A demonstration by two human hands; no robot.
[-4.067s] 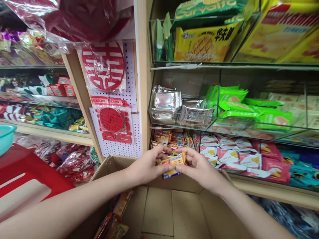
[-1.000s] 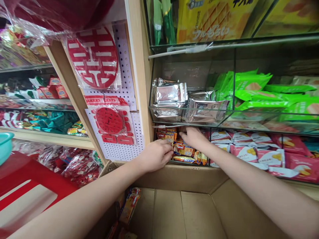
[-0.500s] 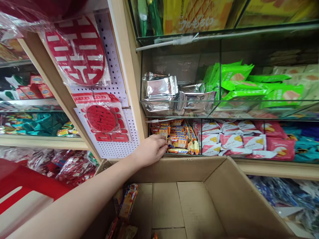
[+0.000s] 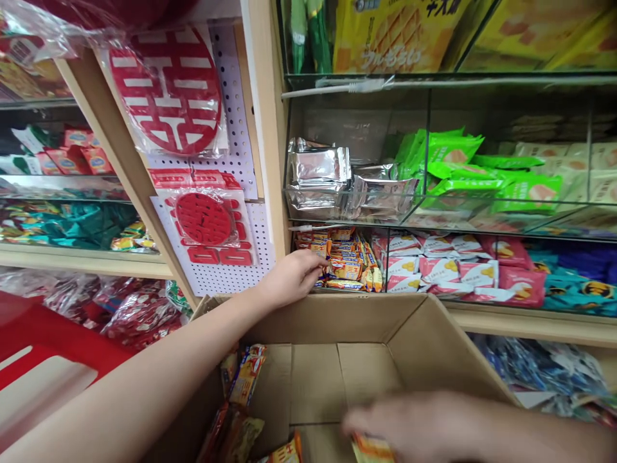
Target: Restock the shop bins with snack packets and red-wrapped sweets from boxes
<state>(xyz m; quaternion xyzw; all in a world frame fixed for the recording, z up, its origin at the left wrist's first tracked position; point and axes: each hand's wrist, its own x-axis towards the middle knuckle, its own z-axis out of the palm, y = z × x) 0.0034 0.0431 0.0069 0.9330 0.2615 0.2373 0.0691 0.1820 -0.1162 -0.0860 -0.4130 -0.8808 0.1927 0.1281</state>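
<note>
Head camera: the left hand (image 4: pixel 295 278) is at the front left of a low shelf compartment, its fingers bent against a pile of orange snack packets (image 4: pixel 344 257); whether they grip one or merely rest there, I cannot tell. Below it stands an open cardboard box (image 4: pixel 337 318), its far wall close against the shelf. The right hand (image 4: pixel 409 421) is over the near right part of the box, blurred, with a yellow-orange packet (image 4: pixel 372 448) at its fingers; the blur hides whether that packet is grasped or just lies underneath. More wrapped snacks (image 4: pixel 247 378) lie along the left side of the box, and another orange packet (image 4: pixel 285 451) is at the bottom edge.

Right of the orange pile, beyond a divider, sit pink-and-white packets (image 4: pixel 439 270). One shelf up are silver packets (image 4: pixel 319 168) and, to their right, bright green packets (image 4: pixel 482 168). Round red decorations (image 4: pixel 166 93) hang on a pegboard (image 4: pixel 195 280) to the left, above a red stool (image 4: pixel 53 337).
</note>
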